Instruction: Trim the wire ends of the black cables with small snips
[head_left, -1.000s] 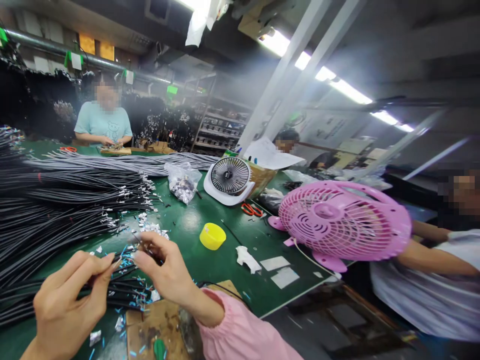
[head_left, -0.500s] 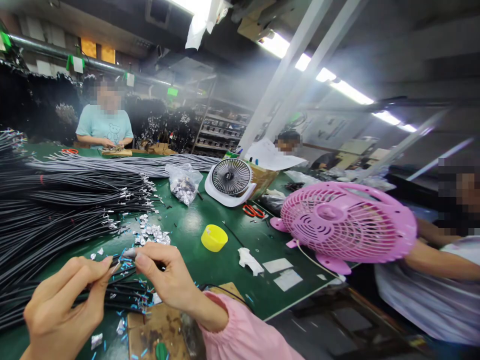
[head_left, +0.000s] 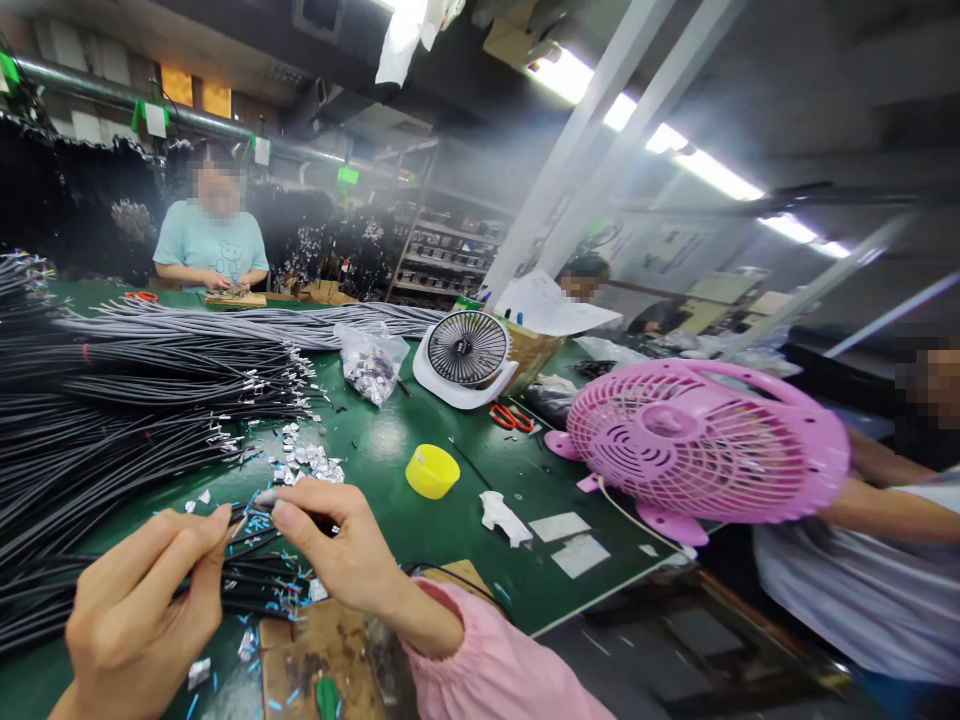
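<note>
Left hand (head_left: 146,605): grip pinched, thumb on forefinger, apparently on thin dark cable end (head_left: 239,517); mostly hidden, so contents only a judgement. Right hand (head_left: 349,550): thumb and forefinger nearly together, grey tip at forefinger end, cover or held piece unclear; can't tell if grip closed on anything.

Key relation: cable end right at left fingertips, so left hand nearer; right fingertips just off toward 2 o'clock, narrow gap between. Long axis apparently out of left pinch toward 2 o'clock, hard to confirm.

Below, toward 5 o'clock of left pinch: loose black round-sheathed cables with blue-tipped ends (head_left: 259,605), lengthwise roughly 9 to 3. Toward 10: thick stack of black cables with pale ends (head_left: 135,440), crowding that side. Near right fingertips, toward 1: crumpled silver foil scraps (head_left: 311,463). Toward 6: worn brown flat board (head_left: 289,665) with green handle (head_left: 327,695).

Most room toward 2 to 3 o'clock over green smooth counter (head_left: 420,535), as far as yellow round ring-like piece (head_left: 433,471). Farther at 3: pink plastic fan (head_left: 697,440). Counter edge at 4, slanting up toward fan, well apart from both hands.
</note>
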